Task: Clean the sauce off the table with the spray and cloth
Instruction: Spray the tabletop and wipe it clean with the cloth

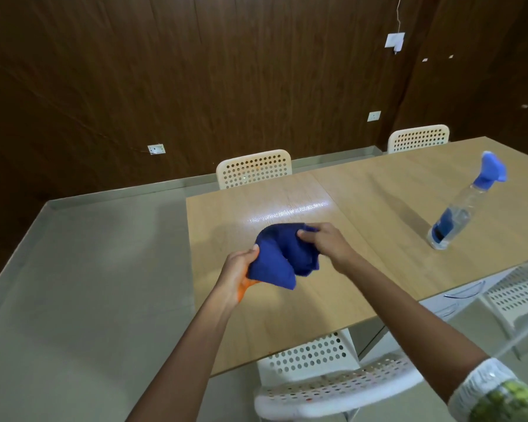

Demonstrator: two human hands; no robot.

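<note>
While upright, spray bottle [461, 208] nozzle rightward.

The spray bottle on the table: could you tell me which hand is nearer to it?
Right. The right hand grips the blue cloth, with the spray bottle off to its right; the left hand holds the cloth's opposite side, farther away.

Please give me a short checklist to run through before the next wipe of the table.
1. Cloth held: ok, left hand and right hand both grip the blue cloth.
2. Cloth on the table: not ok, it looks lifted and bunched.
3. Spray bottle upright and clear of the hands: ok.
4. Sauce left on the table: cannot tell; none plainly visible.
5. Left hand clean: not ok, orange smear on the palm.
</note>
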